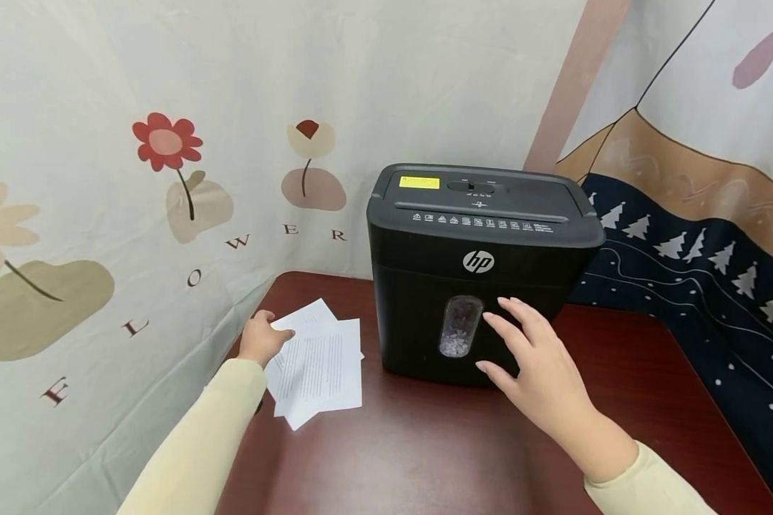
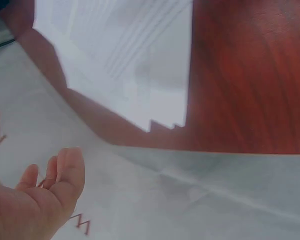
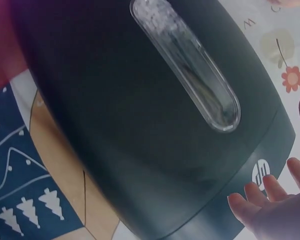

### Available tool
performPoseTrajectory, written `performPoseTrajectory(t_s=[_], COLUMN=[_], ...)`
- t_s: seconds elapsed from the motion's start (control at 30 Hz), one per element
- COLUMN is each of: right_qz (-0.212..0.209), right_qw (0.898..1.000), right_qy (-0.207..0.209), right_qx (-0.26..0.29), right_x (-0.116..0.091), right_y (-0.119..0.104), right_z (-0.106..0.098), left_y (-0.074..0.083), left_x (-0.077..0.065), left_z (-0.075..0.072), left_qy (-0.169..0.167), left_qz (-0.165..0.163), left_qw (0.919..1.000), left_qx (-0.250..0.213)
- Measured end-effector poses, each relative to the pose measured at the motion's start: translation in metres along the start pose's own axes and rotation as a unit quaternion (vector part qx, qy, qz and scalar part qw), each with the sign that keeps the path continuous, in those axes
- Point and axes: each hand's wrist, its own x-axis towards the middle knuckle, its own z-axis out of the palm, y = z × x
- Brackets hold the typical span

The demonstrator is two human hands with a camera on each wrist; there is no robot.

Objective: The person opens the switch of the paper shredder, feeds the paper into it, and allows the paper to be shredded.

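Observation:
Several printed sheets of paper [image 1: 318,365] lie fanned over one another on the table's left side. My left hand [image 1: 264,339] hovers at their left edge, its thumb overlapping the sheets in the head view. In the left wrist view that hand [image 2: 45,195] appears apart from the papers [image 2: 135,65], fingers loosely bent and holding nothing. A black HP paper shredder [image 1: 419,307] stands upright at the back of the table, white shreds visible through its front window [image 1: 460,327]. In front of it my right hand [image 1: 541,365] is raised with fingers spread and holds nothing.
The dark red wooden table [image 1: 425,450] runs back to a white curtain [image 1: 335,64] printed with flowers and letters. On the right hangs a navy cloth [image 1: 702,286] with white trees. A feed slot [image 1: 479,212] crosses the shredder's top.

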Motion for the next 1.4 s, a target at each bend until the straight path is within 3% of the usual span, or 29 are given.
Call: performPoseTrajectory(t_s=[0.27, 0.5, 0.77, 1.0, 1.2, 1.4], right_qz=[0.011, 0.019, 0.016, 0.016, 0.022, 0.028], right_qw=[1.000, 1.000, 1.000, 1.000, 0.999, 0.999], right_qy=[-0.009, -0.018, -0.011, -0.023, -0.030, -0.037], right_qx=[0.004, 0.008, 0.007, 0.013, 0.014, 0.016], right_x=[-0.012, -0.019, -0.026, -0.030, -0.034, -0.037], right_y=[-0.002, -0.003, -0.003, -0.003, -0.003, -0.002], right_z=[0.011, 0.019, 0.028, 0.038, 0.044, 0.046], left_y=[-0.021, -0.026, -0.034, -0.041, -0.035, -0.034], left_x=[0.005, 0.012, 0.026, 0.034, 0.031, 0.030], left_z=[0.020, 0.038, 0.055, 0.067, 0.075, 0.079], left_qy=[-0.002, 0.004, 0.003, -0.016, -0.023, -0.026], left_qz=[-0.031, -0.047, -0.037, -0.074, -0.092, -0.104], left_qw=[0.9995, 0.9989, 0.9988, 0.9959, 0.9938, 0.9884], left_qx=[0.003, 0.004, 0.032, 0.049, 0.058, 0.108])
